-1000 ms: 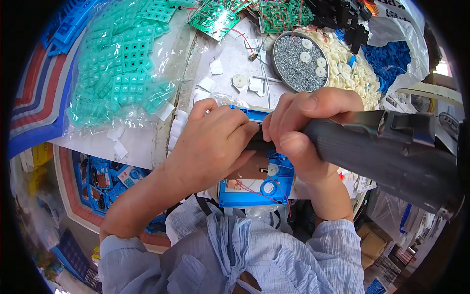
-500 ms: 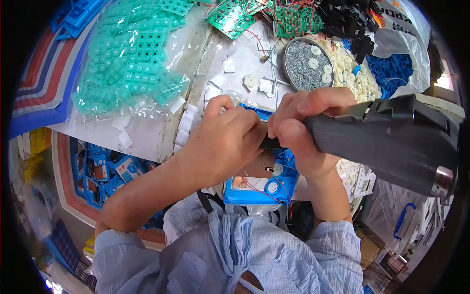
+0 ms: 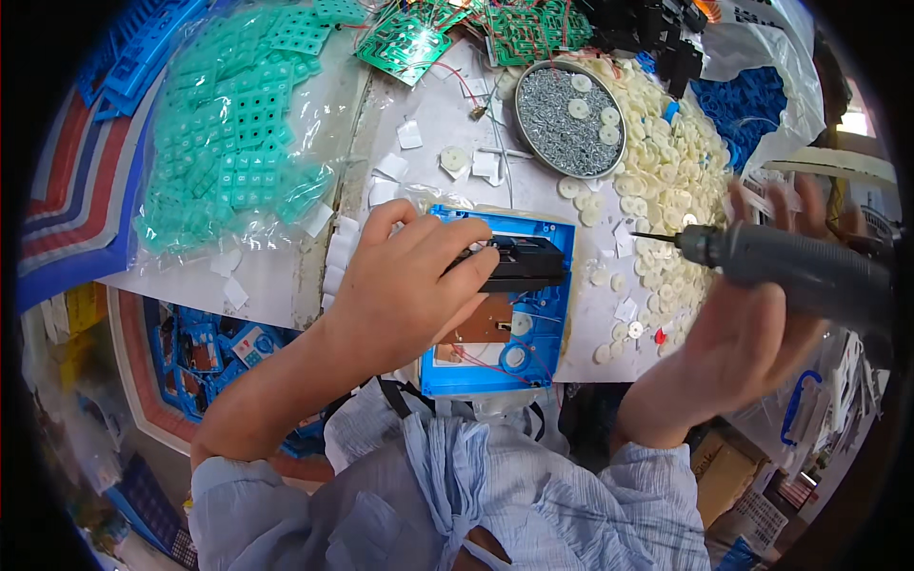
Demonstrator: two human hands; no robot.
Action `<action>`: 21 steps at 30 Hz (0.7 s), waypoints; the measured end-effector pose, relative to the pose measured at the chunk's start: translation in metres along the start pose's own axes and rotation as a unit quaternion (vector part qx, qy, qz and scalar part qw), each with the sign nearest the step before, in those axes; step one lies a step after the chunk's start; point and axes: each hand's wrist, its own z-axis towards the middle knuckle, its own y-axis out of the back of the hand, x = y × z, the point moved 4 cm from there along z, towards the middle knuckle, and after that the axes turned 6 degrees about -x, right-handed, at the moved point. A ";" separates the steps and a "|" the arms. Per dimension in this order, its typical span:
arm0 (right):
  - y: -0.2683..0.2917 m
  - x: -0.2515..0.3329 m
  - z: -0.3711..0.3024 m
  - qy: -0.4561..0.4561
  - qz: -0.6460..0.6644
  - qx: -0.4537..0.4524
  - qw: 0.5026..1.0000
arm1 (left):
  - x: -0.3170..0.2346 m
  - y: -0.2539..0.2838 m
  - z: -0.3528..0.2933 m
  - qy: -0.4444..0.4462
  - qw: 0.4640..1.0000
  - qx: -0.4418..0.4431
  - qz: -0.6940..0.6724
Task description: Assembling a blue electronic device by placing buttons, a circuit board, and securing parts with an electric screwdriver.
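Observation:
In front of me, a blue plastic housing point(image 3: 566, 285) lies on the white table, with a brown board and thin red wires in it. My left hand point(image 3: 409, 266) has its fingers bent onto a black plastic mechanism point(image 3: 526, 265) at the housing's upper part. My fingertips pinch its left end. To the right, a dark grey electric screwdriver point(image 3: 762, 255) points its thin bit leftward, apart from the housing. My right hand point(image 3: 747, 328) is at this screwdriver, its thumb below and its blurred fingers rising behind. Whether they grip it does not show.
A round tray point(image 3: 517, 114) of small screws stands beyond the housing. Cream plastic discs point(image 3: 666, 181) are heaped to its right. Bagged green keypads point(image 3: 214, 152) lie at left, circuit boards point(image 3: 405, 48) at the back. A bin of blue housings point(image 3: 205, 352) stands at lower left.
My right hand has left the housing and moved right. The screwdriver now looks smaller, with its bit showing. My left hand stays on the black mechanism, which is now more visible.

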 end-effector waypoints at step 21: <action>-0.017 -0.089 -0.042 -0.295 -0.001 0.403 0.867 | -0.002 0.010 -0.013 0.156 0.980 0.031 -0.120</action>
